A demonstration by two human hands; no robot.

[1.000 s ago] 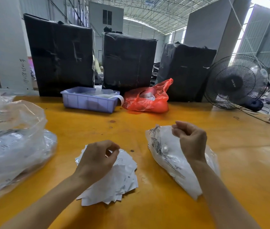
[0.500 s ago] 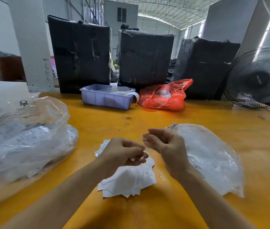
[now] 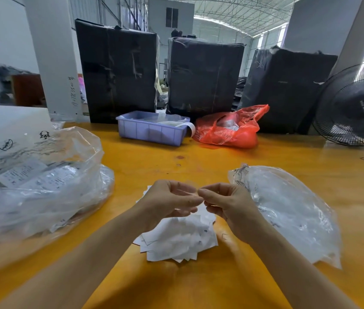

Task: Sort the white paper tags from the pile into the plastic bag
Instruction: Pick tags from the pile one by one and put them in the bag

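The orange surface (image 3: pixel 265 166) is seen carrying everything, with black wrapped bales, a blue tray (image 3: pixel 152 130) and a red bag (image 3: pixel 230 130) along the far edge, well apart from the work. A large clear bag of printed sheets (image 3: pixel 40 186) is slumped at the left.

The plastic bag (image 3: pixel 288 208) is laid flat to the right of centre, its long axis running from far-left to near-right, the printed end nearest the far side. Whether its mouth is open cannot be told. It is just beside the right forearm, so the right hand is judged the nearer one for the drop.

The pile of white paper tags (image 3: pixel 176 239) is heaped at centre, directly under and a little nearer than the hands, touching neither.

The left hand (image 3: pixel 167 201) and right hand (image 3: pixel 228 204) are held together above the pile, fingers curled, fingertips meeting. Something thin and pale appears to be pinched between them, probably a tag, but it is blurred and cannot be confirmed.

The next move is judged a short carry rightward, from over the pile to the bag.
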